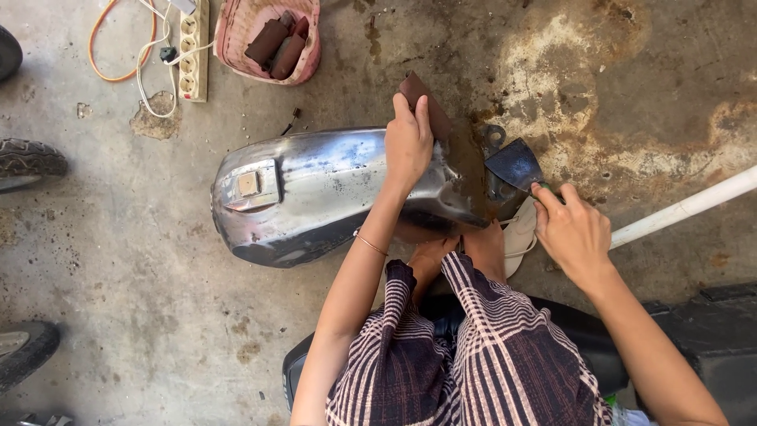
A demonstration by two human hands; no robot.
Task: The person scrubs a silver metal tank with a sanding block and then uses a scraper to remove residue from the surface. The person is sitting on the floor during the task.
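Nearest the camera, the person's knees in dark plaid cloth (473,355) fill the lower middle of the view, with bare feet (461,252) tucked against the near side of the bare, scuffed metal motorcycle fuel tank (315,193), which lies on its side on the stained concrete floor (142,315). The left hand (408,143) rests on top of the tank toward its right end, fingers curled closed over a folded piece of reddish-brown sandpaper (426,101) that it presses flat against the metal; a thin bracelet circles that wrist. The right hand (574,230) sits just to the right of the tank's end, loosely closed, its fingertips pinching the handle end of a dark, wide-bladed metal scraper (516,164) whose blade touches the tank's rusty rear bracket. A white plastic pipe (686,207) runs away from the right of the tank, past that hand. A square filler plate shows on the tank's left end. Left of the tank, black rubber tyres (27,158) edge into view. Beyond the tank, at the far side, a pink plastic basket (307,55) holds more brown sandpaper blocks, and to its left a cream power strip (195,51) lies with white and orange cables (118,47) looped beside it.
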